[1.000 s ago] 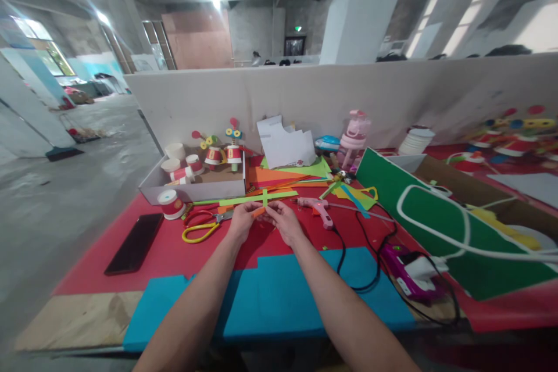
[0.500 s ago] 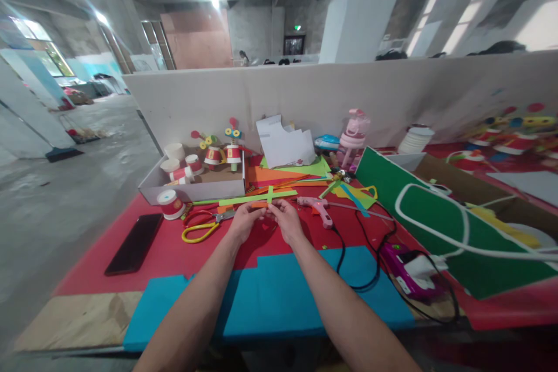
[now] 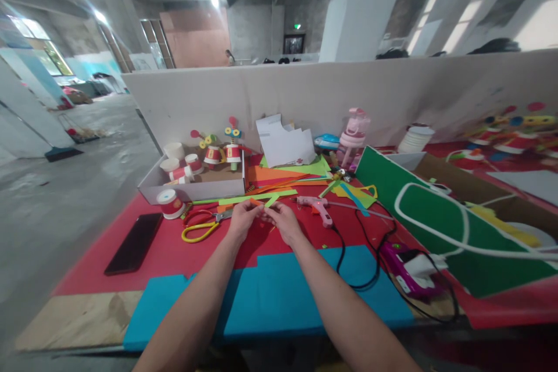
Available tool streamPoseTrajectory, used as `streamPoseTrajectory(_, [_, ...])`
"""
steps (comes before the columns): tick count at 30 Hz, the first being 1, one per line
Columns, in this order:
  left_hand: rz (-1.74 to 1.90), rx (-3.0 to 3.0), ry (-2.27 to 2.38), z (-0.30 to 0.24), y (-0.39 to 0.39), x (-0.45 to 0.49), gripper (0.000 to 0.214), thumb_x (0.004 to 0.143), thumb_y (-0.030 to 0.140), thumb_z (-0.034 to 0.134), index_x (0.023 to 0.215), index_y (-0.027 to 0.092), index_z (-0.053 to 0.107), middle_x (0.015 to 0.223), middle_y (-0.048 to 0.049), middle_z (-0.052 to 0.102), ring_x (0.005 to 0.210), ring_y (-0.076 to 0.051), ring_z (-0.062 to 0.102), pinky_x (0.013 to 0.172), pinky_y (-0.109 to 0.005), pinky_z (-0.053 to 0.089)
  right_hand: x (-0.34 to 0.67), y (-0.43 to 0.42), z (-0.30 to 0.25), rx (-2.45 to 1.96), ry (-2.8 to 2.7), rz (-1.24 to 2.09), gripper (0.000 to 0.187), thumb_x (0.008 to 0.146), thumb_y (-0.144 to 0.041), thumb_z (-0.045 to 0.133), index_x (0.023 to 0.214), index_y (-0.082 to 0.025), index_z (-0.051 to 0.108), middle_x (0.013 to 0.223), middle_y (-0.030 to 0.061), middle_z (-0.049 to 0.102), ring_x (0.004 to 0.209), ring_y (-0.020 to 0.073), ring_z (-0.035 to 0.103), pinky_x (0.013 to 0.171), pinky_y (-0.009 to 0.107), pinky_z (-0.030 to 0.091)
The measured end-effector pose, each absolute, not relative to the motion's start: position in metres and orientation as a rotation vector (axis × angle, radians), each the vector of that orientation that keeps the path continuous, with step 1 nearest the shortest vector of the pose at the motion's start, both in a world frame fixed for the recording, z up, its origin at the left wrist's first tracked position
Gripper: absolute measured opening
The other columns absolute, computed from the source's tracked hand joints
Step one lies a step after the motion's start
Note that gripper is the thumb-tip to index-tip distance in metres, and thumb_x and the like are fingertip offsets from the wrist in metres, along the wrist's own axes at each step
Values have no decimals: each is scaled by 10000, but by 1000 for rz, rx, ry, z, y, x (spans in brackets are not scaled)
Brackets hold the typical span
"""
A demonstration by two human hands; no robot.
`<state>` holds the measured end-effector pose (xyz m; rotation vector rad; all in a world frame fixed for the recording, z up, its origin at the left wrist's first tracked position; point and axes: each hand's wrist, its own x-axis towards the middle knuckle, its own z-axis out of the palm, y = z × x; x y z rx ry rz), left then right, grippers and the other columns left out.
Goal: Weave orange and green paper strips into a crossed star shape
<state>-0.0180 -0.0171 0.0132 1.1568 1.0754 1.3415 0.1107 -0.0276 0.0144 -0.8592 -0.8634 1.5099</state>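
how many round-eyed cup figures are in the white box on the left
2. The yellow-eyed figure is in the right half of the white box; the blue-and-yellow-eyed figure is just right of it. No others seem hidden there.

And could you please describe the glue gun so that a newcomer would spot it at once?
On the red table covering before the white partition, find the right hand. Just right of it lies the glue gun: pink like the bottle behind it, but with a small red light and a black cord.
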Motion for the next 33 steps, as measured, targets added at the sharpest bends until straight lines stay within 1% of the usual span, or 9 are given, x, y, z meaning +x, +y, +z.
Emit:
streamPoseTrajectory(3, [1368,1168,1022,14,-18,-18,242,636,341,769,667,145,630,581,3,593,540,-105,526,572,-232,408,110,-26,12,-870,-820,1501,339,538,-347,812,677,-183,551,613,-24,639,610,131,632,664,285,529])
streamPoseTrajectory(6, [1357,1142,940,16,-19,-17,263,637,344,771,761,143,655,619,3,603,542,-91,506,572,-222,401,111,-23,10,-866,-746,1469,345,523,-338,829,686,-180,569,630,-23,644,617,121,627,697,285,537])
streamPoseTrajectory(8, [1316,1140,937,16,-19,-16,280,639,347,768,792,131,677,619,-5,607,538,-85,494,562,-215,388,112,-22,9,-839,-721,1456,335,525,-331,834,699,-171,597,669,-5,666,647,126,636,723,291,542])
streamPoseTrajectory(12, [1315,1134,987,16,-19,-15,286,613,344,780,778,125,701,609,-13,618,537,-90,493,555,-217,381,112,-22,8,-800,-734,1473,293,550,-324,827,706,-147,653,702,33,692,676,145,649,752,311,548])
streamPoseTrajectory(17, [1336,1136,1011,14,-18,-16,290,607,355,786,771,130,704,621,-14,631,539,-94,507,554,-218,392,112,-26,11,-740,-792,1528,309,563,-323,823,783,-160,681,764,39,720,711,173,675,771,344,555])
streamPoseTrajectory(21, [1345,1138,1024,12,-17,-16,275,621,355,782,750,132,686,632,-13,630,547,-92,527,553,-211,403,112,-29,14,-684,-816,1579,331,560,-304,829,807,-168,655,780,30,726,717,173,692,812,346,552])
streamPoseTrajectory(25, [1369,1108,995,14,-19,-15,290,609,330,793,784,139,661,654,-2,623,554,-89,533,544,-206,407,112,-29,14,-680,-771,1576,375,555,-296,836,823,-195,595,738,0,716,692,171,700,795,352,560])
streamPoseTrajectory(28, [1394,1078,941,17,-20,-14,316,601,325,798,816,149,647,674,7,619,564,-90,534,535,-204,407,111,-29,13,-693,-796,1580,384,564,-308,833,824,-198,573,725,-5,705,671,169,700,777,352,565])
streamPoseTrajectory(33, [1371,1075,950,17,-20,-15,302,600,354,797,742,146,630,660,8,603,565,-93,526,540,-211,412,111,-29,9,-731,-838,1567,382,586,-329,823,838,-203,565,698,-5,693,666,179,704,738,352,571])
